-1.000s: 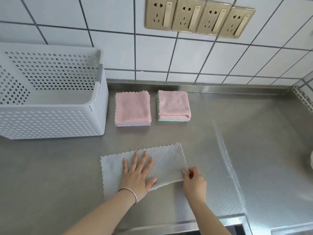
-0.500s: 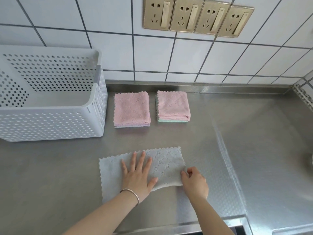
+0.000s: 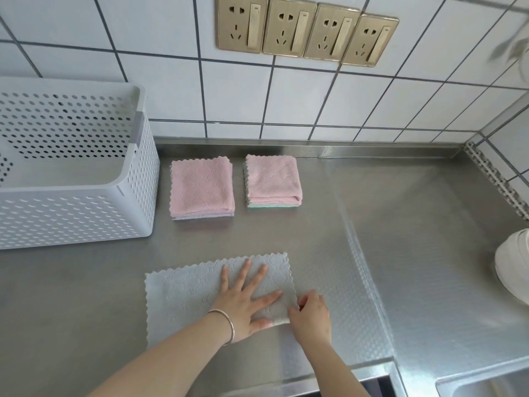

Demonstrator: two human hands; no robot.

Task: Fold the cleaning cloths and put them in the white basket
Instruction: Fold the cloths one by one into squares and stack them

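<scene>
Right hand (image 3: 310,316): pinching near right corner of grey cloth (image 3: 183,293)
Left hand (image 3: 246,299): released, flat on cloth, just left of pinch
Basket (image 3: 86,213): far left, beyond pinch
Pink stacks (image 3: 201,187): beyond

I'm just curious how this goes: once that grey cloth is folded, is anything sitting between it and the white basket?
Nothing visible does. The grey cloth lies under both hands, and bare steel counter runs from it up to the white basket. The two folded stacks sit to the basket's right, off that path.
</scene>
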